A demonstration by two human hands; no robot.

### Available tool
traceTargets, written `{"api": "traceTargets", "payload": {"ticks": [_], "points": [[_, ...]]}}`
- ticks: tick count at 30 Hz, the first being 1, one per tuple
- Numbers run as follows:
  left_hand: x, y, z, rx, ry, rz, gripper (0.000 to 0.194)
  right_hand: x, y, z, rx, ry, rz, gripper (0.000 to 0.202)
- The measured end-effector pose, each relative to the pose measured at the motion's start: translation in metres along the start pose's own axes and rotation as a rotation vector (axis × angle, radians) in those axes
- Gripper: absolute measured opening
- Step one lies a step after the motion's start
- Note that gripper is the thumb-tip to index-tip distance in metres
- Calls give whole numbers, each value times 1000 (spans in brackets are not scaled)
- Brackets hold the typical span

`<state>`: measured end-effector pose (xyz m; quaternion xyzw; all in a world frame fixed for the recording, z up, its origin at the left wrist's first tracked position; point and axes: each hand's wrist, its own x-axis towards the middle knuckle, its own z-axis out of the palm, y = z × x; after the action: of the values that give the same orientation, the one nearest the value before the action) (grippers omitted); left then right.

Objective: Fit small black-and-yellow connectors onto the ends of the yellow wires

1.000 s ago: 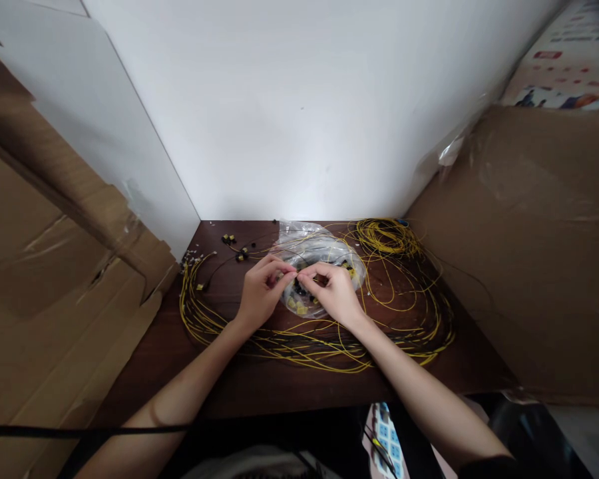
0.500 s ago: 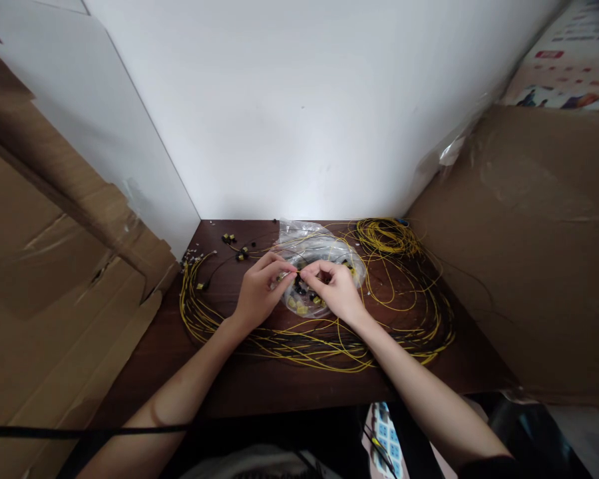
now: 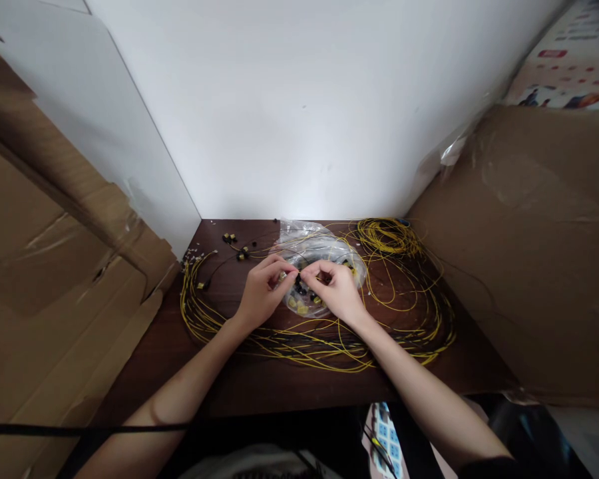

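Over the clear plastic bag point(image 3: 304, 231), my left hand point(image 3: 263, 289) and my right hand point(image 3: 337, 289) meet almost tip to tip. Thumb and forefinger are pinched together on each. A thin yellow wire seems to be held between them; its end is too small to make out. Small black and yellow parts point(image 3: 302, 309) lie on the bag just below the fingertips. A long bundle of yellow and black wires point(image 3: 299, 356) curves across the brown table point(image 3: 259, 389) under both wrists.
A coil of yellow wire point(image 3: 387, 236) lies at the back right. More black and yellow parts point(image 3: 242, 253) and white scraps point(image 3: 194, 253) are at the back left. Cardboard point(image 3: 70, 266) stands left, a large carton point(image 3: 539, 253) right, a white panel point(image 3: 299, 133) behind.
My fingertips have come slightly closer together, and less yellow shows between them. Otherwise the hands and the wires stay where they were.
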<state>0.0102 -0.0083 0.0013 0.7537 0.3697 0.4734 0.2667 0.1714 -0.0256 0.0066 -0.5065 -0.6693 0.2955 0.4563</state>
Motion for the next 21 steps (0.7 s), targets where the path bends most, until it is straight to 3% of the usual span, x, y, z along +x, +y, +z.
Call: {"api": "traceTargets", "payload": {"ticks": [12, 19, 21], "points": [[4, 1, 0, -238, -59, -206, 17, 0, -3, -2, 11, -21, -12, 18], [10, -2, -20, 126, -83, -99, 21, 1, -2, -4, 51, 8, 26, 17], [12, -8, -31, 217, -145, -45, 24, 1, -2, -5, 56, 12, 39, 17]]}}
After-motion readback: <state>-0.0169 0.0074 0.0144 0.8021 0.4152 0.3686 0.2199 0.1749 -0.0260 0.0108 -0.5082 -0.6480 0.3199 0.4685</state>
